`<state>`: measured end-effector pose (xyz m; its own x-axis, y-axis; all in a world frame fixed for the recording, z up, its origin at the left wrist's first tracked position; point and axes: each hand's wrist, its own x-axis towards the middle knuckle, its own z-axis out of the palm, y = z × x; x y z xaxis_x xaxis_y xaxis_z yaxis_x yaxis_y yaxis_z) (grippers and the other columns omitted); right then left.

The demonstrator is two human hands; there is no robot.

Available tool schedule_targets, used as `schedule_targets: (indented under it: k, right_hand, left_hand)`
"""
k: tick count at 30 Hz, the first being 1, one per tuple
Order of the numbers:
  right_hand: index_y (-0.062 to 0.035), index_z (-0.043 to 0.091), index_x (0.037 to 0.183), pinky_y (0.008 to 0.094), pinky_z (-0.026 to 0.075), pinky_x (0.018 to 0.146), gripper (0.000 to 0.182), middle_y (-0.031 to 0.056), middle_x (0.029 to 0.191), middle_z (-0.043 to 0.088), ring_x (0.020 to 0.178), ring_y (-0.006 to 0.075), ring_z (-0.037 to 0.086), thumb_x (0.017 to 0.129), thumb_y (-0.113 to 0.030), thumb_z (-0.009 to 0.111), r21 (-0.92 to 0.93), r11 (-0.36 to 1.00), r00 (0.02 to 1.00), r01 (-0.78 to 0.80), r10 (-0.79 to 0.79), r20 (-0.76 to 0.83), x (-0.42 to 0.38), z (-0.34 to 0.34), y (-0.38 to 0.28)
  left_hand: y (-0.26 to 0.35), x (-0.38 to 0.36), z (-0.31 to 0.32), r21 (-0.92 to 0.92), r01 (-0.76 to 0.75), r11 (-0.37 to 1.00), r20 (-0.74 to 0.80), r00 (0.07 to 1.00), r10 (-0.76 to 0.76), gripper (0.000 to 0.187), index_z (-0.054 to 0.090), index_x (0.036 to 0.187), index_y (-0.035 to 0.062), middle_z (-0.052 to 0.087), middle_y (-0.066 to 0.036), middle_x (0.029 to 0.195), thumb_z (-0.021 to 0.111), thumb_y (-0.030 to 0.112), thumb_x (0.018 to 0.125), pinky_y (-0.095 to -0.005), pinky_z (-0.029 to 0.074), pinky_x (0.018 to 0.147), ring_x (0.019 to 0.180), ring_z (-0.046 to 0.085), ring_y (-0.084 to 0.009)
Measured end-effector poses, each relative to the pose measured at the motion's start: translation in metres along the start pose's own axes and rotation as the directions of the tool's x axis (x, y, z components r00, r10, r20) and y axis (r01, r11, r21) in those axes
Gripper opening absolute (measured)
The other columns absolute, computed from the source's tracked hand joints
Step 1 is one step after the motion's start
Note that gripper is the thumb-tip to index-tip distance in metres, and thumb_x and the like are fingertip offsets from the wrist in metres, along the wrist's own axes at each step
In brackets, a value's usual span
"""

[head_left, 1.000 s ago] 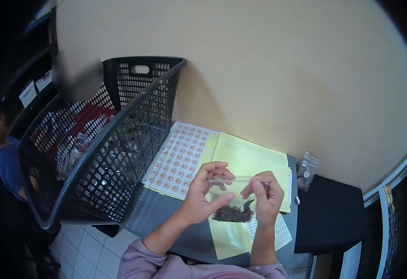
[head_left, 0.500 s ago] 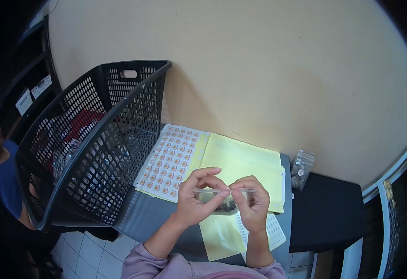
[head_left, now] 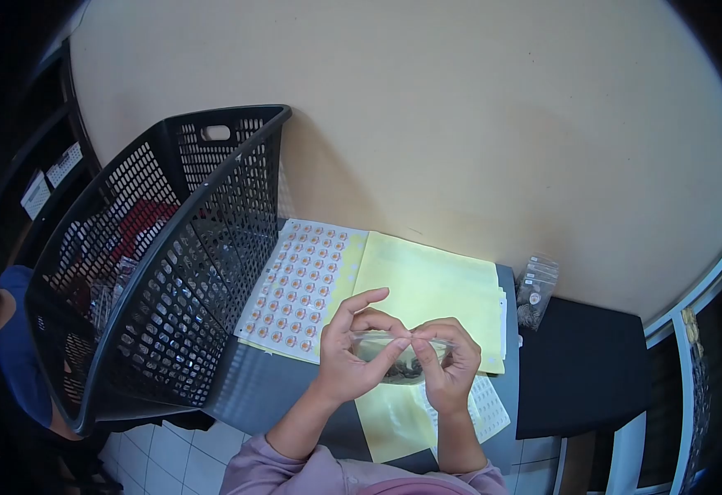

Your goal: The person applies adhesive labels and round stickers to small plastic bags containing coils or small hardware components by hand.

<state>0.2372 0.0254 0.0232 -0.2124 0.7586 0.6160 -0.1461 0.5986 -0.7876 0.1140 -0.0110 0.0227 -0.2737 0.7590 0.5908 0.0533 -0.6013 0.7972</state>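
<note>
A clear plastic bag [head_left: 402,370] with small dark contents hangs between my two hands above the table. My left hand [head_left: 361,351] pinches its top edge between thumb and fingers, the index finger raised. Close beside it, my right hand [head_left: 448,360] pinches the same edge with thumb and forefinger. Behind the hands lies a yellow backing sheet [head_left: 427,280], and to its left a sheet of round orange and white stickers [head_left: 299,285]. Below the bag are another yellow sheet [head_left: 390,425] and a sheet with small printed labels [head_left: 490,408].
A large black basket [head_left: 200,206] with packaged items stands at the left. Filled clear bags [head_left: 534,293] lean by the wall on the right, beside a black surface [head_left: 579,371]. Another person's blue sleeve [head_left: 18,355] shows at the far left. White shelving [head_left: 682,388] stands at the right.
The view has shifted slightly. My hands still pinch the bag's top edge, and the bag now tilts so more of its front and dark contents show. The other person's arm has moved lower.
</note>
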Motion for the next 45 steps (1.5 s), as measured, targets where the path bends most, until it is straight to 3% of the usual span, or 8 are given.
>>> schedule_targets:
  k: [20,30,33,35,38,41,43,45]
  right_hand:
    - [-0.0025,0.062,0.077,0.0274,0.038,0.070,0.009,0.0062,0.072,0.061,0.069,0.0177,0.054,0.078,-0.008,0.055,-0.217,0.976,0.999,-0.009,-0.003,-0.054,0.010,-0.011,0.010]
    - [-0.0013,0.061,0.081,0.0287,0.040,0.064,0.012,0.0080,0.073,0.060,0.062,0.0184,0.056,0.082,-0.006,0.049,-0.507,0.835,0.971,0.214,-0.128,0.200,0.011,-0.017,0.007]
    - [0.0024,0.060,0.085,0.0254,0.043,0.056,0.016,0.0111,0.077,0.059,0.061,0.0162,0.057,0.085,-0.007,0.047,-0.189,0.978,0.991,-0.092,0.108,0.075,0.000,-0.009,0.007]
    - [0.0050,0.058,0.088,0.0225,0.045,0.051,0.020,0.0133,0.081,0.058,0.061,0.0147,0.058,0.087,-0.009,0.044,-0.189,0.978,0.990,-0.093,0.110,0.085,-0.004,-0.010,0.012]
    - [0.0049,0.056,0.098,0.0248,0.045,0.057,0.025,0.0126,0.090,0.059,0.069,0.0158,0.058,0.088,-0.012,0.041,-0.037,0.950,0.948,-0.310,0.312,0.057,-0.010,-0.011,0.021]
    - [0.0037,0.051,0.107,0.0278,0.044,0.066,0.029,0.0124,0.099,0.057,0.082,0.0188,0.057,0.088,-0.015,0.041,-0.073,0.979,0.982,-0.188,0.190,0.013,-0.017,-0.014,0.032]
    - [0.0024,0.047,0.113,0.0307,0.043,0.073,0.032,0.0132,0.103,0.055,0.092,0.0219,0.054,0.085,-0.013,0.046,-0.096,0.963,0.967,-0.251,0.254,0.026,-0.028,-0.021,0.032]
    - [0.0014,0.050,0.110,0.0301,0.044,0.072,0.032,0.0145,0.101,0.056,0.089,0.0238,0.055,0.080,-0.010,0.053,-0.466,0.843,0.962,-0.268,0.261,-0.081,-0.050,-0.026,0.049]
  left_hand:
    - [-0.014,0.008,-0.015,-0.037,0.153,0.988,0.127,0.981,-0.147,0.057,0.017,0.131,-0.0036,0.063,-0.014,0.089,0.047,-0.001,0.083,-0.0262,0.047,0.076,0.082,0.061,-0.0170]
    - [-0.011,0.017,-0.057,0.104,0.172,0.980,0.428,0.881,-0.201,0.055,0.015,0.132,-0.0033,0.060,-0.013,0.103,0.043,0.002,0.085,-0.0273,0.041,0.084,0.092,0.058,-0.0182]
    - [-0.015,0.006,-0.053,0.005,0.271,0.963,0.446,0.861,-0.244,0.057,0.016,0.132,-0.0039,0.058,-0.015,0.105,0.046,0.003,0.084,-0.0294,0.040,0.087,0.096,0.057,-0.0208]
    - [-0.026,-0.007,-0.040,-0.138,0.352,0.926,0.334,0.896,-0.292,0.062,0.017,0.132,-0.0028,0.058,-0.015,0.106,0.051,0.001,0.080,-0.0311,0.039,0.089,0.099,0.055,-0.0219]
    - [-0.048,-0.026,-0.038,-0.071,0.467,0.881,0.446,0.805,-0.391,0.057,0.027,0.127,-0.0008,0.059,-0.013,0.102,0.054,-0.001,0.078,-0.0316,0.041,0.086,0.096,0.056,-0.0204]
    - [-0.075,-0.038,-0.041,-0.084,0.595,0.800,0.503,0.718,-0.481,0.046,0.033,0.121,-0.0004,0.060,-0.014,0.097,0.052,-0.002,0.079,-0.0297,0.043,0.081,0.092,0.057,-0.0183]
    - [-0.092,-0.040,-0.048,-0.378,0.673,0.636,0.505,0.726,-0.468,0.045,0.033,0.122,-0.0001,0.060,-0.014,0.096,0.049,-0.002,0.080,-0.0290,0.044,0.079,0.089,0.058,-0.0181]
    - [-0.100,-0.045,-0.051,-0.439,0.740,0.509,0.482,0.673,-0.561,0.042,0.033,0.122,-0.0001,0.058,-0.011,0.088,0.046,0.009,0.083,-0.0282,0.045,0.071,0.077,0.057,-0.0158]
